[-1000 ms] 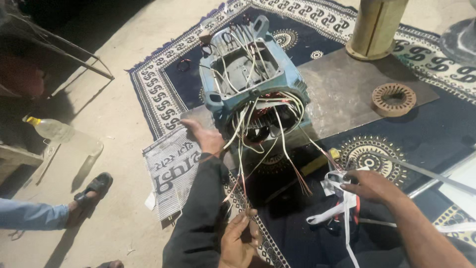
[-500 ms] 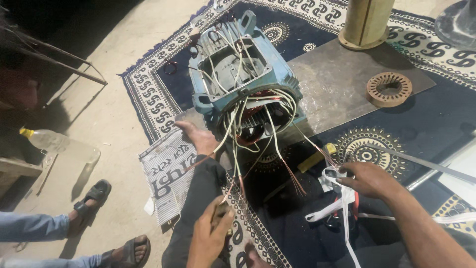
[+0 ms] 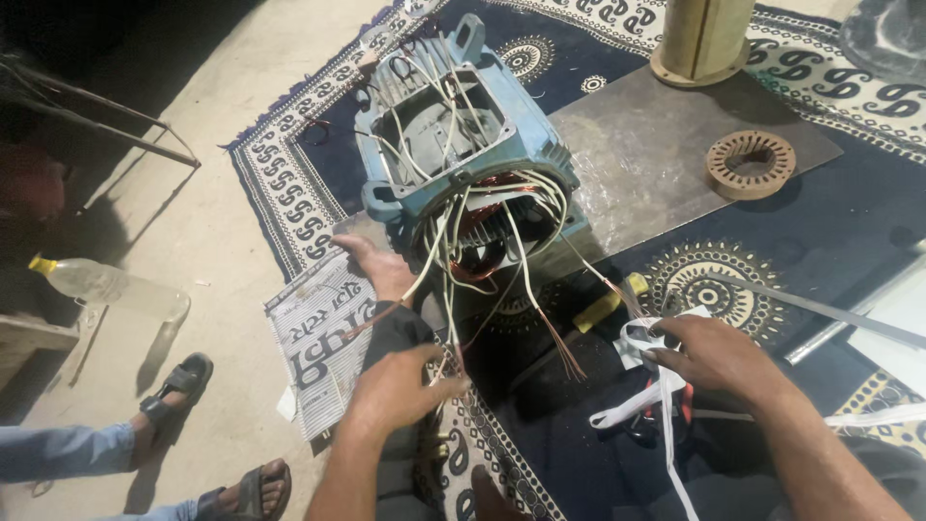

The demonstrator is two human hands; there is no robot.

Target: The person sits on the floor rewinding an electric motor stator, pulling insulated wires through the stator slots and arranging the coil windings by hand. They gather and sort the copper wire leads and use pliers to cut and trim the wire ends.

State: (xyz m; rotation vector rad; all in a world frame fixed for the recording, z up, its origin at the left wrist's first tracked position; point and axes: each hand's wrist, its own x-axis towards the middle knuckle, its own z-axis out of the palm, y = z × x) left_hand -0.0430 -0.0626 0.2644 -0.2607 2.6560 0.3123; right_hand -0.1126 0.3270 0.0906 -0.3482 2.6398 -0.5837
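Observation:
A blue electric motor housing [image 3: 453, 145] lies on a patterned rug, with copper windings and several white wire leads [image 3: 453, 251] spilling from its open end. My left hand [image 3: 395, 391] is low in the middle, fingers pinched on the hanging ends of those leads. My right hand [image 3: 714, 352] grips a bundle of white tape strips [image 3: 656, 410] beside the stripped copper wire tips [image 3: 569, 362]. A dark-clothed limb [image 3: 395, 338] runs up between my hands. Its bare end [image 3: 381, 265] rests against the motor base, and I cannot tell whether it is a hand or a foot.
A folded newspaper [image 3: 318, 347] lies left of the leads. Behind the motor are a grey metal plate [image 3: 656, 145], a slotted round ring [image 3: 752, 164] and a tan cylinder [image 3: 699, 39]. A yellow-handled tool [image 3: 608, 304], a plastic bottle [image 3: 106, 285] and another person's sandalled feet [image 3: 183, 386] are nearby.
My left hand has risen from the bottom edge to the hanging wire leads and closed on them. My right hand stays on the white tape. The view has shifted closer.

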